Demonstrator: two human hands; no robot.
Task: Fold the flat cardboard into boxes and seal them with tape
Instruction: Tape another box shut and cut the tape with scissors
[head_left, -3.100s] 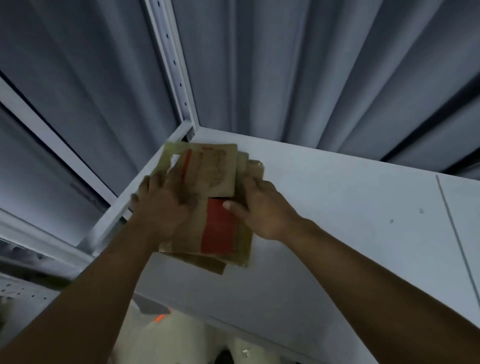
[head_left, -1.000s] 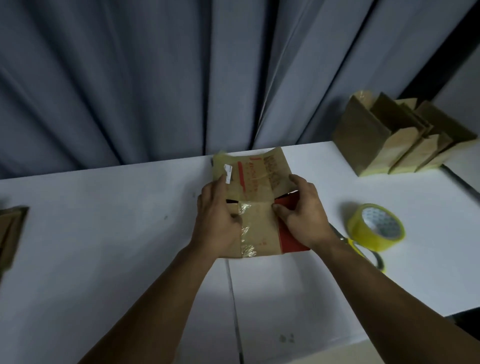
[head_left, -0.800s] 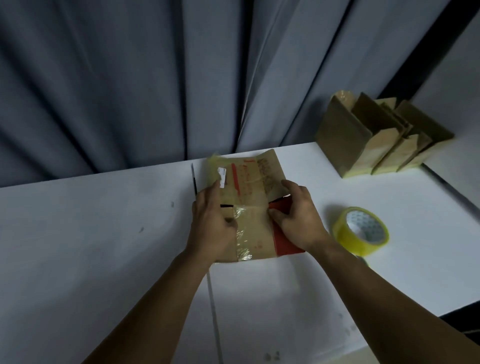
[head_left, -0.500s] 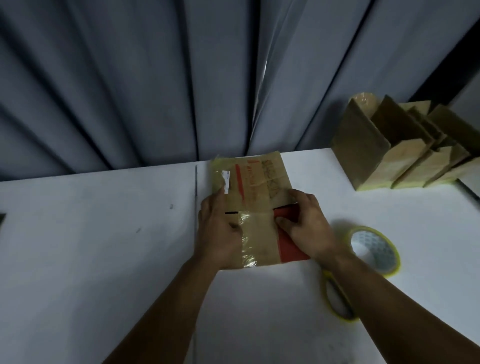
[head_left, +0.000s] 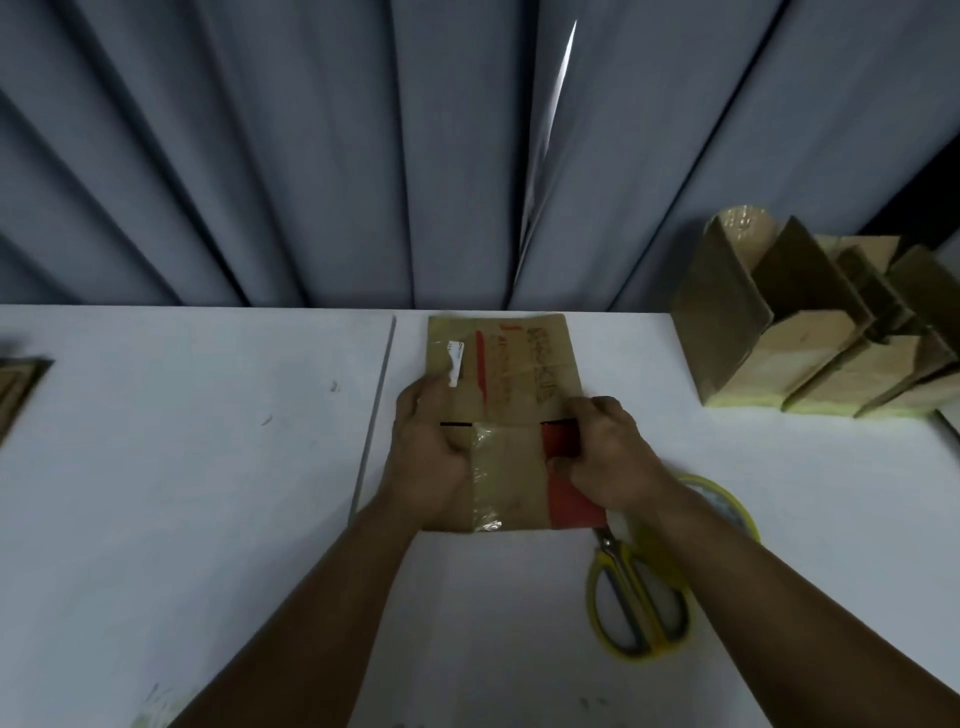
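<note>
A flat brown cardboard piece (head_left: 509, 374) with red print and old clear tape lies on the white table (head_left: 208, 467), near its far edge. My left hand (head_left: 426, 447) grips the cardboard's left side at the slit, fingers curled around the edge. My right hand (head_left: 608, 457) grips the right side over the red patch, fingers curled at the slit. A roll of yellow tape (head_left: 727, 509) lies just right of my right wrist, partly hidden by my forearm.
Yellow-handled scissors (head_left: 634, 597) lie near the front, right of centre. Several folded cardboard boxes (head_left: 810, 332) stand in a row at the back right. More flat cardboard (head_left: 18, 384) shows at the left edge. A grey curtain hangs behind the table.
I brought the cardboard from a shelf stack to the table. In the last second both hands slid to the slit and curled onto its edges; the view tilted down, revealing the scissors.
</note>
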